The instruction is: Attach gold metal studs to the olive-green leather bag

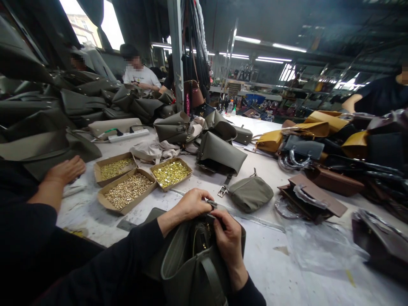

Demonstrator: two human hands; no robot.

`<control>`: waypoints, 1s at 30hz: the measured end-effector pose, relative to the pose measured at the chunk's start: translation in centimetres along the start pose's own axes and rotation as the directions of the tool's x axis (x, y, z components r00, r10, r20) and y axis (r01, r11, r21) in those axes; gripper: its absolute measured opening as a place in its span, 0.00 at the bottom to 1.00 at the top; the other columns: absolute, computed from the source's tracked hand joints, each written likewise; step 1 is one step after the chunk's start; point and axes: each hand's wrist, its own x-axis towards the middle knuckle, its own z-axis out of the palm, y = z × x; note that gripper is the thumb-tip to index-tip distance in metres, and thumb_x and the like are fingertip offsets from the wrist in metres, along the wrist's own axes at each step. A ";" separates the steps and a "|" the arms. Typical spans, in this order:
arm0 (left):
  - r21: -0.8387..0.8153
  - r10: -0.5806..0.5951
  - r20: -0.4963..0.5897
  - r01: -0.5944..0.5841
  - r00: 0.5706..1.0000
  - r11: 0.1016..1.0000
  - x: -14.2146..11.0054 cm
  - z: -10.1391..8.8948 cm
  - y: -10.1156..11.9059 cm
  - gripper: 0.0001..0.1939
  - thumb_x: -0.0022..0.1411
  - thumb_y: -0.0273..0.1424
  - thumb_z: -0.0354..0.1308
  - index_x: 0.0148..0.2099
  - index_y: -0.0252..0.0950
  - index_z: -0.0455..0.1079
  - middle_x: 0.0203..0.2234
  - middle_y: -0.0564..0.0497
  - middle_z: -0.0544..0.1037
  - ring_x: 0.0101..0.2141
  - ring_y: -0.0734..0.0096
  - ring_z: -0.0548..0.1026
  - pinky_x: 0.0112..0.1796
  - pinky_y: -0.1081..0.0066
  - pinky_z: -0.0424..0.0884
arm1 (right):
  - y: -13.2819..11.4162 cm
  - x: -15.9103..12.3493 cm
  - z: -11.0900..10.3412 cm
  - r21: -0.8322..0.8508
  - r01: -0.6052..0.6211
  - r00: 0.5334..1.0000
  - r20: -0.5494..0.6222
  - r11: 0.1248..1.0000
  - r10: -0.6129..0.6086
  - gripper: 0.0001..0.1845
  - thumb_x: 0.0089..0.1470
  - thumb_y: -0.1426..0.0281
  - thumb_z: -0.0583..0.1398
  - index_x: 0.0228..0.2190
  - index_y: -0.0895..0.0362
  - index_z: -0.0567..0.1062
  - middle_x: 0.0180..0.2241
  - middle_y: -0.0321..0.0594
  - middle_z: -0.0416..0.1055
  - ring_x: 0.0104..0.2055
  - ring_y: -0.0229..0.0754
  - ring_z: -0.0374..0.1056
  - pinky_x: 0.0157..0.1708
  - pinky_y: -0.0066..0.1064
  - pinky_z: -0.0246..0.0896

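The desk [287, 272] carried everything, with an olive handbag [191, 263] at its near edge. Beyond the handbag lay three cardboard trays of brass fittings [127, 191], and to its far right a small olive pouch [250, 193]. The left hand [191, 206] and right hand [228, 240] both pinched the handbag's top rim, fingers closed on it. Another person's hand [65, 170] rested left of the trays.

White worktable [287, 272], three trays of rivets [127, 191], olive bags [219, 153], pouch [250, 193]
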 end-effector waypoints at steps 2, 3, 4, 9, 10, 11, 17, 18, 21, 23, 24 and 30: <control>-0.022 -0.032 0.004 0.032 0.999 0.999 0.2 0.0 -0.2 0.21 0.44 0.31 0.59 0.41 0.32 0.84 0.25 0.51 0.81 0.27 0.68 0.73 0.28 0.72 0.63 | -0.2 0.1 0.3 -0.055 0.046 0.998 -0.030 0.997 -0.048 0.13 0.66 0.74 0.58 0.43 0.53 0.82 0.38 0.41 0.77 0.41 0.44 0.75 0.42 0.32 0.71; -0.035 -0.047 0.008 0.047 0.999 0.998 0.3 0.0 -0.4 0.21 0.44 0.31 0.59 0.41 0.32 0.84 0.25 0.51 0.81 0.27 0.68 0.72 0.27 0.73 0.62 | -0.2 0.1 0.4 -0.089 0.056 0.996 -0.059 0.994 -0.062 0.13 0.66 0.74 0.58 0.43 0.52 0.83 0.37 0.41 0.75 0.40 0.43 0.74 0.41 0.32 0.71; -0.048 -0.059 0.012 0.059 0.998 0.997 0.4 0.0 -0.4 0.22 0.44 0.31 0.59 0.42 0.32 0.84 0.25 0.51 0.81 0.27 0.68 0.73 0.27 0.73 0.63 | -0.2 0.2 0.5 -0.123 0.060 0.994 -0.087 0.991 -0.071 0.13 0.66 0.74 0.58 0.43 0.52 0.83 0.36 0.41 0.73 0.39 0.43 0.72 0.40 0.31 0.70; -0.102 -0.074 0.038 0.078 0.997 0.992 0.2 -0.2 -0.3 0.23 0.44 0.34 0.60 0.42 0.31 0.83 0.29 0.49 0.83 0.29 0.67 0.74 0.30 0.73 0.66 | 0.1 0.2 0.4 -0.172 0.070 0.989 -0.117 0.983 -0.090 0.13 0.66 0.74 0.59 0.44 0.51 0.83 0.35 0.39 0.66 0.39 0.42 0.68 0.38 0.29 0.68; -0.107 -0.069 0.044 0.074 0.997 0.991 0.1 -0.3 -0.2 0.23 0.44 0.34 0.60 0.42 0.31 0.83 0.30 0.48 0.83 0.29 0.67 0.74 0.30 0.73 0.66 | 0.1 0.1 0.4 -0.172 0.075 0.989 -0.114 0.982 -0.096 0.13 0.66 0.74 0.59 0.44 0.51 0.83 0.36 0.39 0.66 0.39 0.42 0.68 0.38 0.29 0.68; -0.111 -0.061 0.054 0.067 0.997 0.991 0.0 -0.3 -0.2 0.22 0.45 0.35 0.60 0.42 0.31 0.83 0.29 0.48 0.83 0.29 0.67 0.74 0.30 0.72 0.65 | 0.2 0.1 0.4 -0.176 0.081 0.988 -0.113 0.981 -0.101 0.13 0.67 0.75 0.59 0.44 0.51 0.83 0.36 0.39 0.66 0.39 0.42 0.68 0.38 0.29 0.68; -0.121 0.005 0.129 0.011 0.992 0.993 -0.3 -0.7 -0.1 0.20 0.48 0.34 0.58 0.41 0.30 0.83 0.27 0.50 0.81 0.27 0.69 0.72 0.29 0.73 0.63 | 0.6 -0.3 0.6 -0.245 0.133 0.980 -0.111 0.960 -0.164 0.12 0.67 0.76 0.58 0.44 0.53 0.82 0.36 0.39 0.67 0.39 0.40 0.69 0.39 0.28 0.69; -0.117 0.014 0.137 0.003 0.991 0.993 -0.4 -0.8 -0.1 0.20 0.49 0.34 0.58 0.41 0.30 0.83 0.27 0.50 0.81 0.28 0.70 0.72 0.29 0.73 0.63 | 0.6 -0.4 0.6 -0.262 0.140 0.979 -0.109 0.955 -0.174 0.12 0.67 0.76 0.58 0.44 0.53 0.82 0.36 0.40 0.68 0.38 0.40 0.70 0.39 0.27 0.69; -0.108 0.042 0.179 -0.023 0.983 0.994 -0.5 -1.1 0.1 0.19 0.50 0.34 0.58 0.40 0.31 0.82 0.28 0.51 0.81 0.29 0.69 0.72 0.29 0.74 0.63 | 0.6 -0.5 0.5 -0.300 0.147 0.977 -0.103 0.942 -0.185 0.12 0.68 0.76 0.58 0.44 0.54 0.81 0.36 0.40 0.68 0.38 0.40 0.70 0.39 0.27 0.69; -0.093 0.054 0.201 -0.036 0.978 0.995 -0.6 -1.3 0.3 0.18 0.51 0.35 0.59 0.41 0.31 0.83 0.28 0.51 0.81 0.29 0.69 0.73 0.30 0.74 0.64 | 0.6 -0.5 0.5 -0.309 0.146 0.978 -0.101 0.940 -0.185 0.12 0.68 0.76 0.58 0.44 0.54 0.81 0.36 0.40 0.68 0.38 0.40 0.70 0.39 0.27 0.69; -0.080 0.057 0.203 -0.042 0.977 0.996 -0.7 -1.4 0.3 0.18 0.52 0.35 0.59 0.41 0.32 0.83 0.29 0.51 0.82 0.30 0.68 0.74 0.30 0.74 0.64 | 0.6 -0.5 0.5 -0.309 0.146 0.978 -0.100 0.940 -0.185 0.12 0.68 0.76 0.58 0.43 0.54 0.81 0.36 0.40 0.68 0.38 0.40 0.70 0.39 0.27 0.69; 0.024 0.084 0.181 -0.090 0.980 0.996 -0.7 -1.8 0.0 0.18 0.54 0.34 0.59 0.44 0.36 0.84 0.37 0.50 0.85 0.41 0.60 0.79 0.40 0.72 0.70 | 0.6 -0.4 0.5 -0.268 0.136 0.977 -0.123 0.954 -0.173 0.10 0.67 0.76 0.59 0.42 0.54 0.81 0.36 0.39 0.68 0.38 0.39 0.70 0.38 0.26 0.69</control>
